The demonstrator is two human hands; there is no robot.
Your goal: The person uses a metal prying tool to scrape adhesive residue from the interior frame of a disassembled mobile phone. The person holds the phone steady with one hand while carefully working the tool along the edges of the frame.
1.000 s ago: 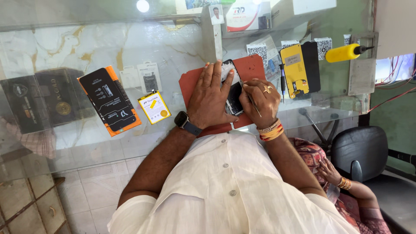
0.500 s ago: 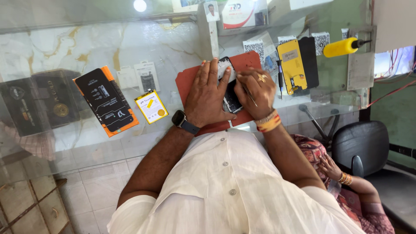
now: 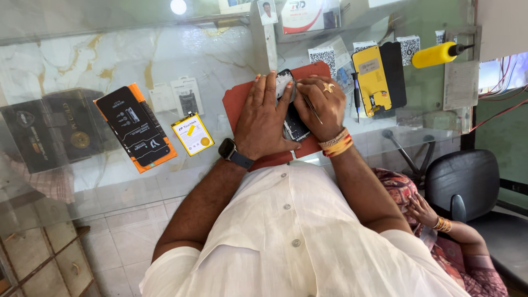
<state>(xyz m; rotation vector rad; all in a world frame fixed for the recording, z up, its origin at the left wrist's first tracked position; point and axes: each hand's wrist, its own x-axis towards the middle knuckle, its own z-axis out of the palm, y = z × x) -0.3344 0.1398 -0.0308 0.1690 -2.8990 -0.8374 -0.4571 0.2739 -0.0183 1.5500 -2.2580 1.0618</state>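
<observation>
Left hand (image 3: 264, 124) lies flat, open, pinning an opened phone (image 3: 293, 124) on a red mat (image 3: 236, 102); right hand (image 3: 322, 107) grips a thin tool (image 3: 311, 108) at the glass counter's (image 3: 110, 60) near edge.

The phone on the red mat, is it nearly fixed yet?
Not yet, it seems. The phone lies opened on the red mat. The left hand presses it flat while the right hand works a thin tool into it. A boxed new screen waits unused.
</observation>
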